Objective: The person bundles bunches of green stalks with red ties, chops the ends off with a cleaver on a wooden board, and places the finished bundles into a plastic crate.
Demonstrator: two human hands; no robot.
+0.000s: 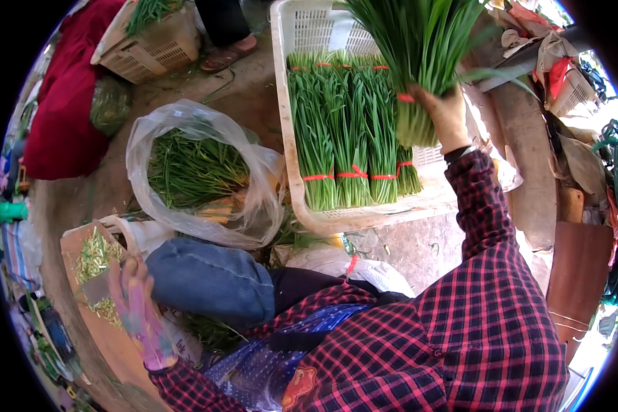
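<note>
At the upper right, my right hand, in a tan glove, grips a bundle of green garlic chives near its pale stem ends, at a red band. The bundle is held upright over the right side of a white plastic crate. Several red-banded chive bundles lie side by side in that crate. At the lower left, my left hand wears a colourful patterned glove, its fingers stretched out. Beside these fingers is a flat grey blade on a board with chopped pale-green trimmings.
A clear plastic bag of loose chives stands left of the crate. Another crate and a person's sandalled foot are at the back left, near a dark red cloth. Mixed clutter lines the right.
</note>
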